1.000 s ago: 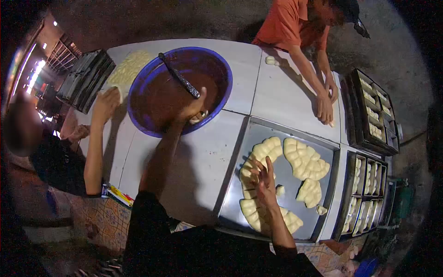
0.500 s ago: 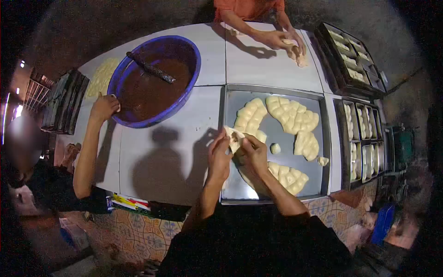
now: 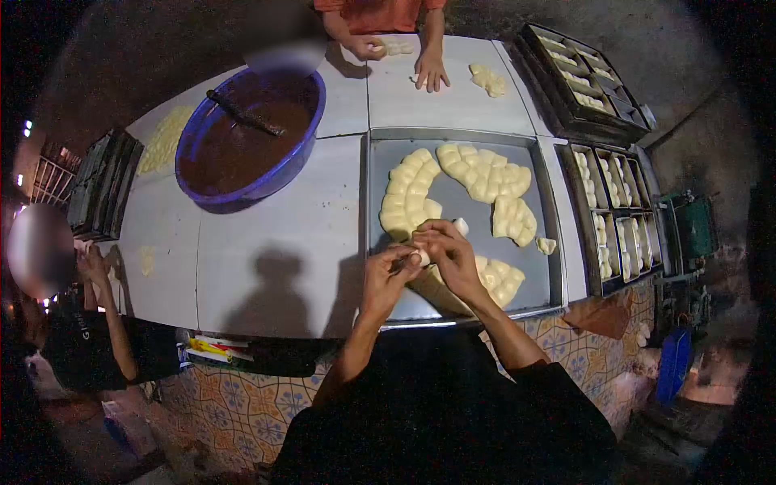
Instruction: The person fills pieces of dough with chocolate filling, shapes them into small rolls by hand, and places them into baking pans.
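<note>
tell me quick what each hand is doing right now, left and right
Left hand: closed on the small pale piece of dough, over the flat metal tray.
Right hand: closed on the same piece of dough, pinching it from the other side.

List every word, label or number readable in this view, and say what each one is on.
"G": pale print on the dark shirt of the person at the left edge; the letters after it are too blurred to read.
Nothing readable on the blue tub, the metal tray, or the colourful packets under the table edge.

One head-worn camera looks steeply down, close above the table (image 3: 267,267).
</note>
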Available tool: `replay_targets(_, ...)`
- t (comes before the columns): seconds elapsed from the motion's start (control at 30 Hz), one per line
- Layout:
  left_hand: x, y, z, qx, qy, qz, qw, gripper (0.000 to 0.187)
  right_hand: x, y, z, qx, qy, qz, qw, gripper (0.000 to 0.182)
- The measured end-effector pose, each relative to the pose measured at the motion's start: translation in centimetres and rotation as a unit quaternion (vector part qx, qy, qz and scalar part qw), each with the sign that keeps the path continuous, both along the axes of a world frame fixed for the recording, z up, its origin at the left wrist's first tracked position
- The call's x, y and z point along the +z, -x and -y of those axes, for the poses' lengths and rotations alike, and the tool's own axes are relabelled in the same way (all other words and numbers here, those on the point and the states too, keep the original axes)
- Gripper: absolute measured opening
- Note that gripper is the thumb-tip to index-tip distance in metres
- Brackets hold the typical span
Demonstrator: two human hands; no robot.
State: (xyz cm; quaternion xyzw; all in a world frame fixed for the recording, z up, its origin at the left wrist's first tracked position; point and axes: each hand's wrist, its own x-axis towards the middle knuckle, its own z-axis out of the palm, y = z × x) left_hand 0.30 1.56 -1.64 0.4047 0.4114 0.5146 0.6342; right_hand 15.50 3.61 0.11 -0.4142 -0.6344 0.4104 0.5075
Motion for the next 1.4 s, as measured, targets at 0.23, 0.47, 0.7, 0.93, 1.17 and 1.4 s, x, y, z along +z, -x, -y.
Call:
replay_targets(0.23, -0.2, -1.8, 1.5, 0.001, 0.019, -0.070, 0.997, 0.021, -0.8, -2.1, 3.3, -0.005, 0.029, 0.117, 0.993, 0.025)
replay_targets(0.47, -0.1, -2.6, 0.7, -0.139, -0.024, 0.074, 0.987, 0.057, -2.2, -5.7, 3.4, 0.220, 0.419, -0.216, 0.854, 0.046)
replay_targets(0.7, -2.6, -8.0, -4.1, -0.016, 0.185, 0.089, 0.979, 0.044, -5.8, -9.4, -3.9, -0.193, 0.266, -0.083, 0.941, 0.036)
replay_targets(0.93, -7.9, -12.3, -6.8, 0.061, 0.340, 0.204, 0.916, 0.037, -8.5, -10.0, -4.6, -0.161, 0.184, 0.278, 0.929, 0.037)
replay_targets(1.17, -2.4, -7.0, -4.6, 0.011, 0.255, 0.141, 0.957, 0.044, -4.7, -17.5, -1.7, -0.185, 0.133, 0.359, 0.905, 0.045)
replay_targets(1.4, -1.9, -4.1, -2.9, -0.071, 0.093, 0.036, 0.992, 0.026, -4.2, -25.3, 1.6, -0.150, 0.061, 0.716, 0.679, 0.030)
